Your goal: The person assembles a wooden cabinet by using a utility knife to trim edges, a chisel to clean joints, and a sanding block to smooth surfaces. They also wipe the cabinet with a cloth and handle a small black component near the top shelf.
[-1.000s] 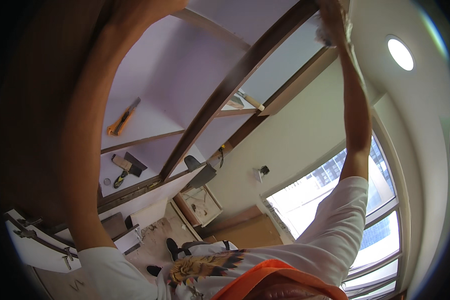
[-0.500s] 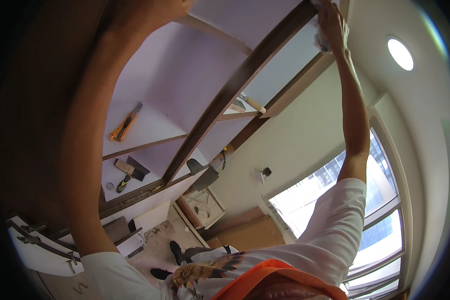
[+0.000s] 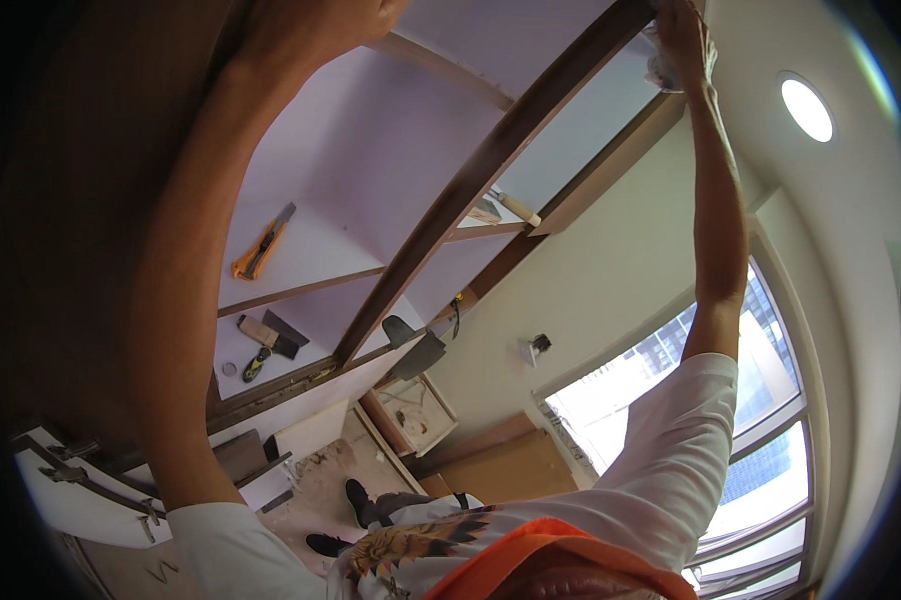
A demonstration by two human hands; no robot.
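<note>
From where I stand, the person's right hand (image 3: 687,45) is raised high, fingers curled around a pale, crumpled wad (image 3: 663,72), which sits under the palm on the hand's left side. Just left of that hand is the top of a brown upright (image 3: 511,140); I can't tell whether they touch. The wad looks like cloth or thin plastic, so I'd judge it light, soft and hard to break, perhaps a little slippery; a bunched, whole-palm hold should suit it better than a fingertip pinch. The left hand (image 3: 371,12) is cut off by the view's upper edge, so I can't tell whether it grips anything. Well below it lie an orange knife (image 3: 263,245) and, lower, a scraper (image 3: 261,330).
</note>
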